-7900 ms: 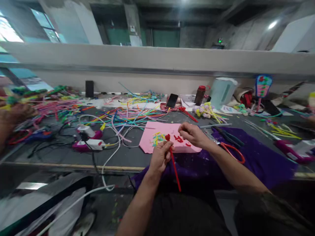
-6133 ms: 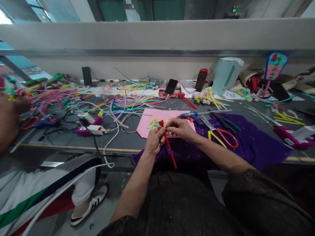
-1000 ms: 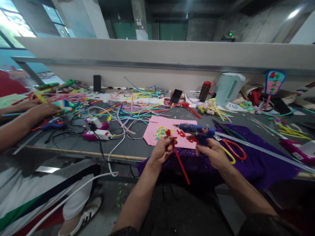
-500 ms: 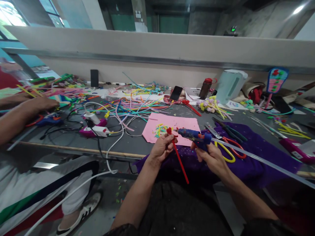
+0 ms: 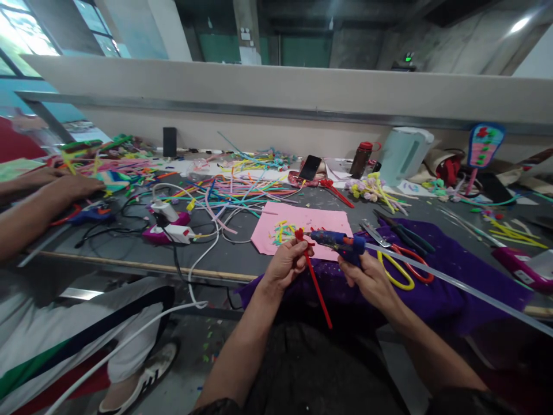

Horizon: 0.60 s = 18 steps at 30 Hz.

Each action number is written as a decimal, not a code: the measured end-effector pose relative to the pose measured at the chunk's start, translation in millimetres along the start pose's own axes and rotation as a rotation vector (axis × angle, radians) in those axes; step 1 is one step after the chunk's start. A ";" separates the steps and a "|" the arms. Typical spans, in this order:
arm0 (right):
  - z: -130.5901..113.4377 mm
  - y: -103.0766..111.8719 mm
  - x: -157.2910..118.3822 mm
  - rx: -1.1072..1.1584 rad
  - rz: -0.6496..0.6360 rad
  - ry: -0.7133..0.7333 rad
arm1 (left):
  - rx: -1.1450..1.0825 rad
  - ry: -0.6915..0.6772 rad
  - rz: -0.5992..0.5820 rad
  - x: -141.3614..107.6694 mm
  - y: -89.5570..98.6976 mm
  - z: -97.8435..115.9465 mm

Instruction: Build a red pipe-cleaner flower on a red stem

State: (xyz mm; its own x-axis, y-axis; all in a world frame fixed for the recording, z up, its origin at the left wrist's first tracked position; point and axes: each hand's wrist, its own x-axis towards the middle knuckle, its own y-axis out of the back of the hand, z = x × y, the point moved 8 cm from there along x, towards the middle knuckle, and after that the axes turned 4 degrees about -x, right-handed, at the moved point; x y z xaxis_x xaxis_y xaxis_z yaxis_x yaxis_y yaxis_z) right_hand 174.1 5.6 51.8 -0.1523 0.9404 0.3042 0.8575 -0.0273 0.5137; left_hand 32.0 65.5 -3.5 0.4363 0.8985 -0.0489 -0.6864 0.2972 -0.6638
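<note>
My left hand [image 5: 286, 264] pinches a red pipe-cleaner flower [image 5: 318, 291] just below its head, its long stem slanting down to the right. In my right hand [image 5: 367, 275] is a blue hot glue gun [image 5: 341, 241], with a long clear glue stick [image 5: 453, 280] running out of its back. The gun's nozzle points left, right by the red flower head; whether it touches cannot be told. Beneath both lies a pink sheet [image 5: 263, 233] with small yellow and teal cut pieces [image 5: 283, 231] on it.
Scissors [image 5: 401, 271] and dark-handled pliers [image 5: 406, 233] lie on a purple cloth [image 5: 470, 271] to the right. Loose pipe cleaners [image 5: 242, 187] spread across the table behind. A power strip [image 5: 170, 233] with white cables sits left. A co-worker's arms [image 5: 47, 193] reach in at far left.
The glue gun has shifted slightly left, its nozzle now closer to the red flower head. My left hand keeps its pinch. The whole view has moved a little.
</note>
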 end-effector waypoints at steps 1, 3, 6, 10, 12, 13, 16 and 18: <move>0.2 -0.6 0.4 0.002 0.000 -0.007 | -0.005 -0.001 -0.006 0.0 -0.2 -0.2; 0.9 -1.9 0.9 0.004 -0.001 -0.016 | -0.014 -0.005 -0.010 0.1 0.1 -0.4; 2.5 -3.0 0.5 0.009 -0.002 -0.018 | -0.017 -0.012 -0.006 0.5 1.1 -0.4; 2.5 -3.0 -2.1 0.016 -0.019 -0.003 | -0.005 -0.021 0.000 0.8 1.0 0.7; 1.9 -1.9 -3.5 0.024 -0.025 -0.010 | -0.004 -0.021 0.000 0.7 0.4 1.2; 1.3 -1.3 -4.0 0.028 -0.027 -0.013 | -0.005 -0.020 -0.001 0.6 0.1 1.3; -1.4 0.1 -3.8 0.037 -0.023 0.000 | -0.001 -0.012 -0.001 0.5 0.2 0.9; -2.2 -0.3 -2.3 0.042 -0.019 0.013 | 0.000 -0.011 0.001 0.6 0.8 0.6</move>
State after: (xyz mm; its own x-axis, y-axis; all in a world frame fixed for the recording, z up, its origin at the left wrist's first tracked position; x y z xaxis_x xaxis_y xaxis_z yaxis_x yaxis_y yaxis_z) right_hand 173.1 2.7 52.7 -0.1750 0.9361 0.3051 0.8742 0.0052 0.4856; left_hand 31.4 66.5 -3.6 0.4295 0.9021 -0.0412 -0.6867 0.2966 -0.6637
